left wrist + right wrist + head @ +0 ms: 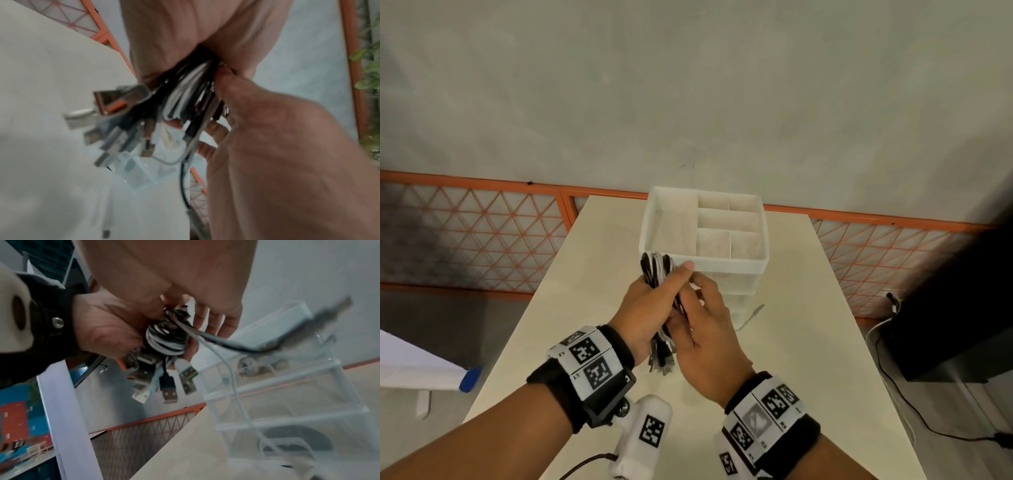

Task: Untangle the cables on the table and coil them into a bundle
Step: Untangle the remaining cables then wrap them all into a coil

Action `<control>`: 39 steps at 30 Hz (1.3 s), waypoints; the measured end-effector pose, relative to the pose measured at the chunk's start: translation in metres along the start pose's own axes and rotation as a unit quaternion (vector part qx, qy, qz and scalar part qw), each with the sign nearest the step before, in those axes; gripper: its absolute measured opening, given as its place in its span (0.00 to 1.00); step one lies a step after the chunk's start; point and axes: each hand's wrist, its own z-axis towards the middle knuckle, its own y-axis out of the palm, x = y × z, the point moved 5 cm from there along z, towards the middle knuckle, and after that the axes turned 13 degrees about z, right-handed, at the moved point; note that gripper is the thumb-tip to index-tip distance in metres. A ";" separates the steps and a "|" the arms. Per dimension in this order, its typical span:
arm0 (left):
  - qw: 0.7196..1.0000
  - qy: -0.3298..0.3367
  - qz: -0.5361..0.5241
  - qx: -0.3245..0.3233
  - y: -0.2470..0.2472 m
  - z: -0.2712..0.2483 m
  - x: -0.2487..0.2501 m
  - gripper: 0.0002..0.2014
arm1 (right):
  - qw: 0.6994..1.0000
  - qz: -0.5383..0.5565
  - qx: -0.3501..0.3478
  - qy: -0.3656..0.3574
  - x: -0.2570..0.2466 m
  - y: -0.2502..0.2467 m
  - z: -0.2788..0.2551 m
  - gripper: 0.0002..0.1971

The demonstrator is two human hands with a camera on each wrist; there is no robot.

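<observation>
A bundle of black and white cables is held upright above the pale table. My left hand grips its middle, thumb across the front. My right hand meets it from the right, thumb and fingers closing round the same bundle. Several USB plugs hang from the lower end, also the plugs in the right wrist view. A loose black strand and a white strand trail from the bundle toward the right. The white strand's end lies on the table.
A white divided organizer tray sits on a clear drawer unit just beyond my hands. A white tagged device lies at the near table edge. A black box with floor cables stands at the right; an orange lattice fence runs behind.
</observation>
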 end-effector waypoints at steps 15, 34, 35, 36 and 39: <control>0.993 0.030 -0.100 0.045 -0.024 0.004 0.016 0.09 | 0.998 0.026 -0.062 0.012 -0.003 -0.006 -0.004 0.31; 0.983 0.046 0.059 -0.164 -0.028 -0.006 0.029 0.05 | 0.936 0.158 -0.167 0.267 0.035 -0.048 -0.003 0.10; 0.974 0.032 0.139 -0.174 -0.025 -0.006 0.025 0.10 | 0.938 0.136 -0.175 0.266 0.031 -0.050 0.001 0.09; 0.960 0.021 0.211 -0.181 -0.021 -0.005 0.021 0.13 | 0.944 0.100 -0.188 0.251 0.025 -0.052 0.007 0.09; 0.940 0.021 0.296 -0.170 -0.009 -0.006 0.010 0.15 | 0.959 -0.014 -0.214 0.186 0.007 -0.050 0.022 0.06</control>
